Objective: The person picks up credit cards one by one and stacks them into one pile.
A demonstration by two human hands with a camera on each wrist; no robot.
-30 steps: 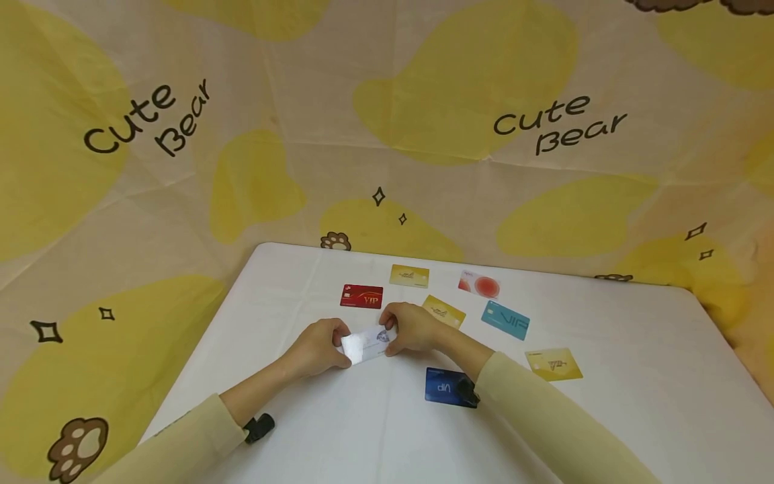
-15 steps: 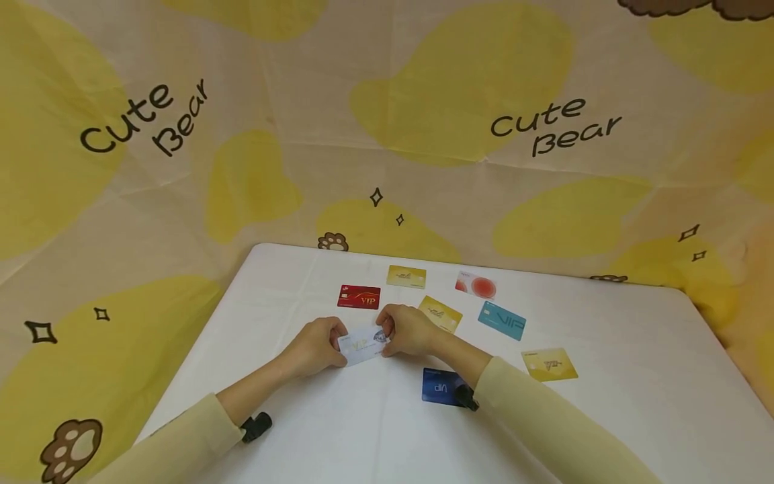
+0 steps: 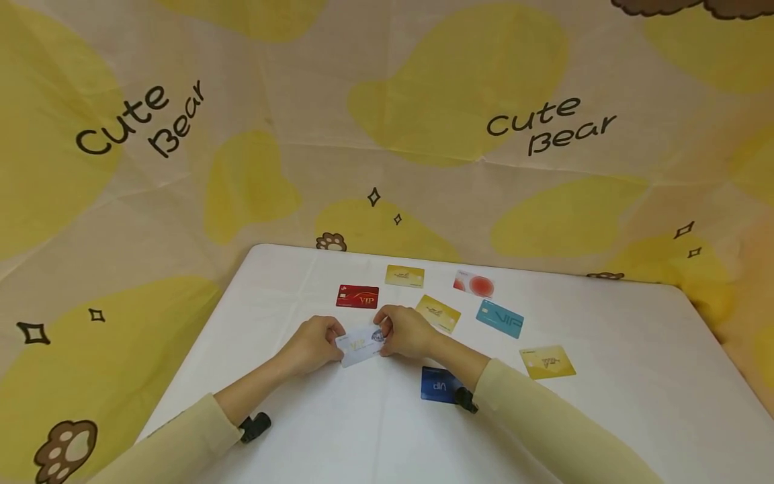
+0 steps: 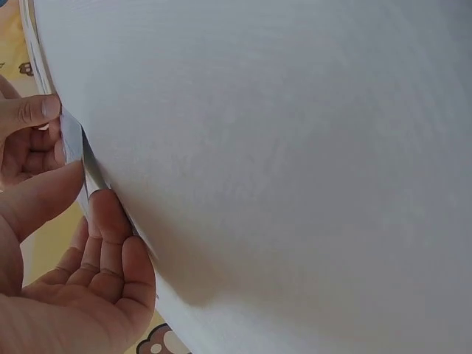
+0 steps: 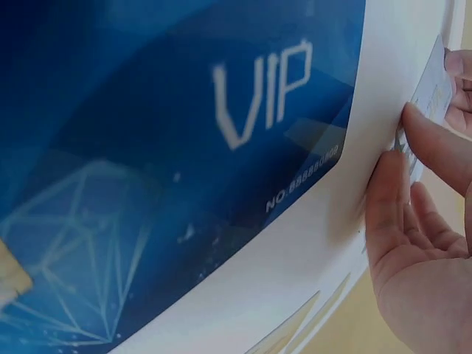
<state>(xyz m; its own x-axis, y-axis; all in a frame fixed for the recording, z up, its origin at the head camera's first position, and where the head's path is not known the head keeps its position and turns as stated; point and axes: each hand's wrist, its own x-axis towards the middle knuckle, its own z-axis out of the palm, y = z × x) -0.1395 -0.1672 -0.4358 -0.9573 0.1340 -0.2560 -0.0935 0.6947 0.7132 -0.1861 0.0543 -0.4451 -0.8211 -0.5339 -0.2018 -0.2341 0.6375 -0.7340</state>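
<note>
Both hands hold one white VIP card point(image 3: 361, 346) just above the table, tilted a little. The left hand point(image 3: 311, 346) pinches its left end between thumb and fingers. At the other end, beside a dark round print, the right hand point(image 3: 408, 331) pinches the card. In the left wrist view the card point(image 4: 72, 136) shows nearly edge-on between the two hands. A blue VIP card point(image 5: 177, 147) fills much of the right wrist view; in the head view it lies partly hidden under the right wrist. Beyond the hands lies a red VIP card point(image 3: 358, 296).
On the white table point(image 3: 314, 430) lie a gold card point(image 3: 405, 275), a second gold card point(image 3: 438, 313) by the right hand, a white card with red circles point(image 3: 474, 284), a teal VIP card point(image 3: 500, 318) and a third gold card point(image 3: 547, 362). A patterned cloth point(image 3: 423, 121) hangs behind.
The white card has tilted, so the bright glare on it is gone and its VIP lettering shows. Both hands keep their hold. The whole view has shifted slightly.
</note>
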